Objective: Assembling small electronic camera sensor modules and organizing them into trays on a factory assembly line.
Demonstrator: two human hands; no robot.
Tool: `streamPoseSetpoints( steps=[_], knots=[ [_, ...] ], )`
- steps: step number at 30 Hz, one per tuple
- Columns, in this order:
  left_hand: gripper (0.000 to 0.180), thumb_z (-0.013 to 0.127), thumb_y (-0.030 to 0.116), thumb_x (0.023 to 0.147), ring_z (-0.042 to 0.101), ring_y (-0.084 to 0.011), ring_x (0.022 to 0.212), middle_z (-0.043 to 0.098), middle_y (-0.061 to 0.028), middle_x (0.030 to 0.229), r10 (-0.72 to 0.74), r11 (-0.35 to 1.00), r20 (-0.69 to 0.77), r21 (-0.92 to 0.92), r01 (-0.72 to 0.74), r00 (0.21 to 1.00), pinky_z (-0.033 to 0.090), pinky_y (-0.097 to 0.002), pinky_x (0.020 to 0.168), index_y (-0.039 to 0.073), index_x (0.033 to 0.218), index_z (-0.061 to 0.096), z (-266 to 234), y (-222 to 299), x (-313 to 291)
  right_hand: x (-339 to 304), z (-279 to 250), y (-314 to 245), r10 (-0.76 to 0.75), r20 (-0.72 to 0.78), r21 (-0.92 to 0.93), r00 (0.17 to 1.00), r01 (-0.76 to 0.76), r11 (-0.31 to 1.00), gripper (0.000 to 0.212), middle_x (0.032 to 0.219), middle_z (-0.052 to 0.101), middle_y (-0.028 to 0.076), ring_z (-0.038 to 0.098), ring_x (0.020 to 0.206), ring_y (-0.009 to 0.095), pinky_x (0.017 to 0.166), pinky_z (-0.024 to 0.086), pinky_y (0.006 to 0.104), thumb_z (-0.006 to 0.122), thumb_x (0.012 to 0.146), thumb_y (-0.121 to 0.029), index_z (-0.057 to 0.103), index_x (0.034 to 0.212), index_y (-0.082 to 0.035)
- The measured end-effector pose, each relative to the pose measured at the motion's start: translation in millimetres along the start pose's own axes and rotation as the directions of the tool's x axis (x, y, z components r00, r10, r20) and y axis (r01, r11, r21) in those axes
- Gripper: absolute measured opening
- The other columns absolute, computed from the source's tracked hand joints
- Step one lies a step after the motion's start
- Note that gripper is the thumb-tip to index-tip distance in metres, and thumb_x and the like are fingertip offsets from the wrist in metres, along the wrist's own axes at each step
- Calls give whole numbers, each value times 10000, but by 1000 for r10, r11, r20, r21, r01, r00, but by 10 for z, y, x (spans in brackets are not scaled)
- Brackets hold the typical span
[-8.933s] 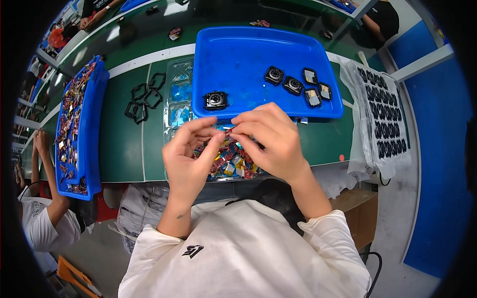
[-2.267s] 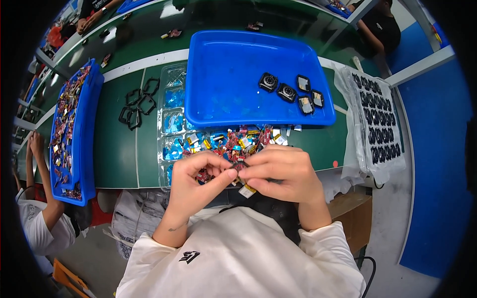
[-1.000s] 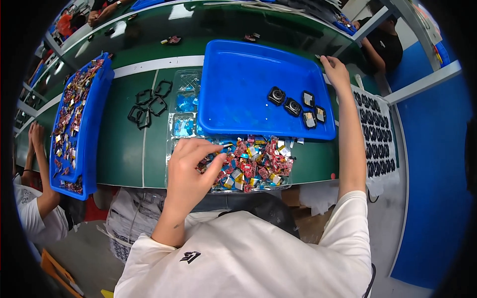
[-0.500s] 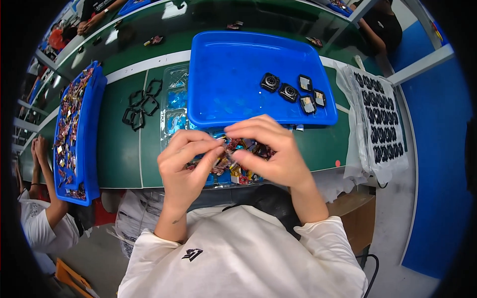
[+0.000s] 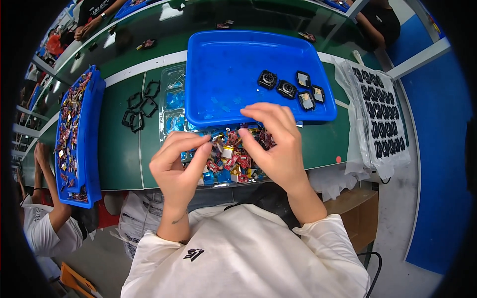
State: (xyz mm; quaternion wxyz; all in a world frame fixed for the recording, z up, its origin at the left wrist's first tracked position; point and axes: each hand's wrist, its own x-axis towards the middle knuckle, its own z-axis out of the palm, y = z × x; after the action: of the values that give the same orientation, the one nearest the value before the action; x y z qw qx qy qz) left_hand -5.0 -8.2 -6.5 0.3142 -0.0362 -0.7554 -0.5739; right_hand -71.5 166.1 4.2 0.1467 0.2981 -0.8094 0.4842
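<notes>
My left hand [image 5: 179, 158] is closed in a pinch, a tiny dark bit showing at its fingertips that is too small to name. To its right, my right hand [image 5: 276, 141] is open, thumb and fingers apart with nothing between them. Both hover over a pile of small electronic parts [image 5: 233, 156], red, yellow, silver and blue, in a clear plastic tray [image 5: 171, 79]. Just beyond stands a large blue tray [image 5: 223, 74], overlapping the clear one. At its right side lie several black square watch cases [image 5: 286, 89], some with a round back facing up.
Several black frames [image 5: 148, 107] lie on the green table [image 5: 117, 164] at left, beside a long blue bin [image 5: 92, 144] of small parts. At right, a white sheet [image 5: 365, 124] carries rows of black pieces [image 5: 380, 114]. Other people work across the table and at far left.
My hands, together at the fingertips before, have come apart. My right hand has opened, and more of the parts pile shows between them.
</notes>
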Motion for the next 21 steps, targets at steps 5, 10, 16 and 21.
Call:
streamPoseSetpoints(
  steps=[5, 10, 16, 21],
  knots=[
    [144, 649, -127, 726, 584, -181, 819, 626, -132, 869, -102, 926, 116, -352, 137, 988, 469, -255, 692, -65, 855, 664, -92, 41, -3, 92, 2, -46, -218, 112, 154, 970, 199, 968, 242, 1125, 620, 103, 569, 1008, 265, 872, 434, 360, 660, 765, -37, 658, 1006, -22],
    [231, 647, -116, 749, 590, -158, 817, 620, -106, 861, -112, 884, 130, -439, 159, 985, 468, -252, 732, -60, 973, 627, -51, -14, -16, 93, 113, 4, -186, 242, 343, 952, 95, 934, 107, 987, 669, 91, 593, 953, 243, 829, 450, 347, 680, 753, -26, 647, 853, -8],
    [336, 650, -109, 760, 617, -155, 830, 620, -104, 890, -55, 947, 36, -314, 64, 998, 473, -254, 764, -54, 1084, 580, -59, -31, -48, 57, 58, 2, -81, 246, 372, 966, -17, 928, 70, 859, 674, 82, 613, 826, 201, 763, 459, 307, 688, 748, -16, 639, 798, -4],
    [336, 705, -54, 722, 581, -160, 884, 601, -102, 945, -159, 916, 40, -367, 162, 987, 450, -271, 796, -44, 1037, 591, -57, -1, -34, 56, 4, -43, -39, 292, 293, 956, -50, 955, 65, 798, 661, 82, 617, 740, 173, 694, 470, 280, 681, 774, -29, 638, 808, 5]
  ],
)
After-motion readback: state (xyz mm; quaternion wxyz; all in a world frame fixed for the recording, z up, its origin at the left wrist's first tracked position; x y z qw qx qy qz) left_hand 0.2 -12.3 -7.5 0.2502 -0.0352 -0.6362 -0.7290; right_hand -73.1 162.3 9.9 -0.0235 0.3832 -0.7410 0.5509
